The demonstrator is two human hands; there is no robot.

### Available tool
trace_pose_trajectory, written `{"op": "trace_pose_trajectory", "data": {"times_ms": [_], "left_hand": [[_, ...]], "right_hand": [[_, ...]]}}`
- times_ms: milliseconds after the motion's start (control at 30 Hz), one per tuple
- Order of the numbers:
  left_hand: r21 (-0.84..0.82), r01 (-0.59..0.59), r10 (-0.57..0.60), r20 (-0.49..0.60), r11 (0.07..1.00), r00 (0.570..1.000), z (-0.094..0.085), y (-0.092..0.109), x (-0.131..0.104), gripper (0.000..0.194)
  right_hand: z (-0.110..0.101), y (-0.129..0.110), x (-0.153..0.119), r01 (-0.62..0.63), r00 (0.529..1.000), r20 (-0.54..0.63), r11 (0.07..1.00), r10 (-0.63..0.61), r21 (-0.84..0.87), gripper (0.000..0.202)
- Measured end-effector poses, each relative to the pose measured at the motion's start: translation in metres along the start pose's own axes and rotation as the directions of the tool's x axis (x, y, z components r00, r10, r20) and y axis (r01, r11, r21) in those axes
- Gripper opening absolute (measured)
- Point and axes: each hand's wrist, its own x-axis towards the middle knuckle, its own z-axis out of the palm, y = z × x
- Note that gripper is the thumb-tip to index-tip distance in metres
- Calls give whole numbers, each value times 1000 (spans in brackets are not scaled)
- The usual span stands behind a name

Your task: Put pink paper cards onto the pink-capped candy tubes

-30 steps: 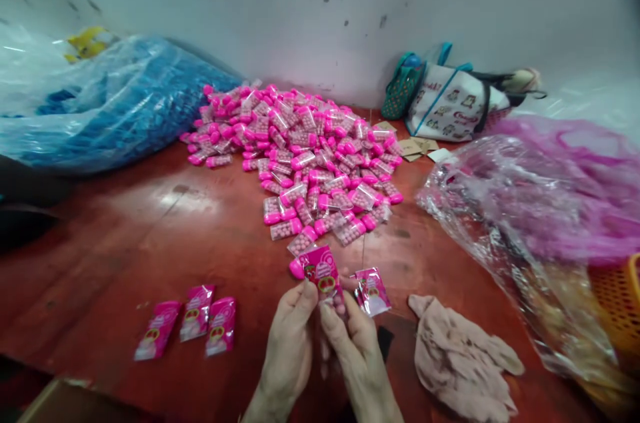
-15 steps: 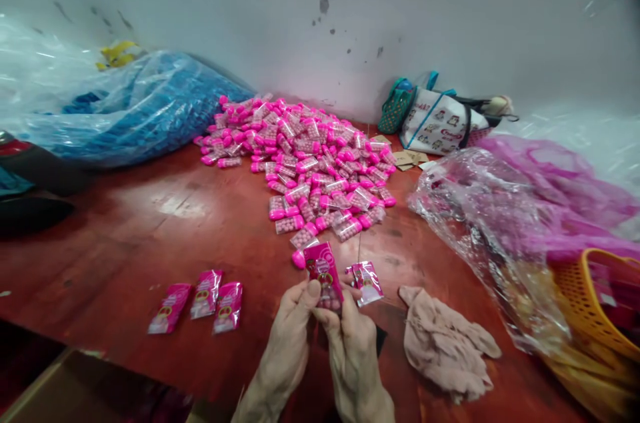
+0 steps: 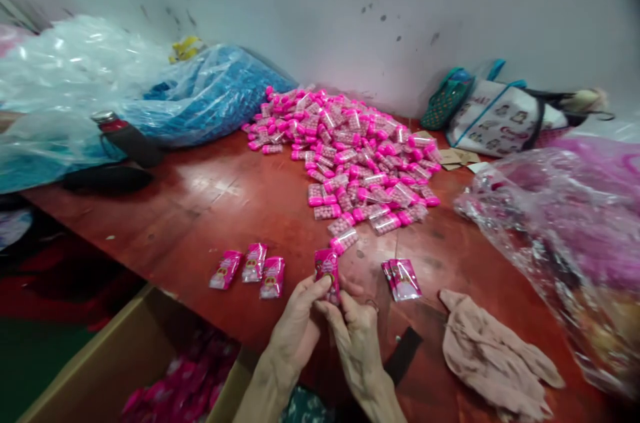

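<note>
A pink printed packet (image 3: 327,268) is held upright between my two hands near the table's front edge. My left hand (image 3: 299,313) pinches its left side, thumb across the front. My right hand (image 3: 356,330) has its fingers closed on the lower right of the same packet. Left of my hands lie several similar pink packets (image 3: 273,278), apart from the hands. To the right rests a small stack of pink packets (image 3: 406,280). Beyond the held packet spreads a heap of small clear bottles with pink caps (image 3: 345,136), filled with pink balls.
A cardboard box (image 3: 107,350) with pink packets stands below the table edge. On the right are a beige cloth (image 3: 493,350) and pink plastic bags (image 3: 555,196). A dark bottle (image 3: 133,140) and blue bag (image 3: 220,86) lie left; a printed tote (image 3: 500,116) sits behind.
The view has swung left, bringing more of the box and dark bottle into sight. Both hands keep hold of the packet, which now shows less of its front.
</note>
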Motion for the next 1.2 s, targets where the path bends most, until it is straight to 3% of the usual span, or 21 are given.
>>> {"op": "trace_pose_trajectory", "data": {"times_ms": [167,300,400,600,800,967,1067,1133,1200], "left_hand": [[-57,46,-52,-102,997,993,-23,-2,-4,11],[-66,80,-87,-100,995,991,-31,1,-6,10],[-64,97,-104,-112,993,988,-30,3,-7,9],[5,67,-67,-17,998,998,-18,4,-11,15],[9,14,-15,42,1000,999,-9,-2,-17,19],[104,5,-15,97,995,995,-13,1,-19,19],[297,-21,25,-11,955,1000,-26,10,-13,23],[519,-54,160,-163,853,974,-40,17,-7,34],[728,-9,256,-229,686,939,-55,24,0,56]], "right_hand": [[20,2,-5,38,998,54,999,-38,9,38],[23,-2,-7,29,996,86,1000,-29,4,40],[22,-2,-9,64,996,60,992,-58,-105,45],[19,2,-8,309,942,-26,893,-335,-327,41],[13,9,-12,402,896,-33,839,-443,-368,33],[12,9,-19,405,907,51,833,-418,-377,34],[10,6,-15,308,951,89,881,-296,-359,37],[8,7,-11,198,977,141,917,-157,-346,37],[5,11,-9,124,982,179,922,-61,-368,32]]}}
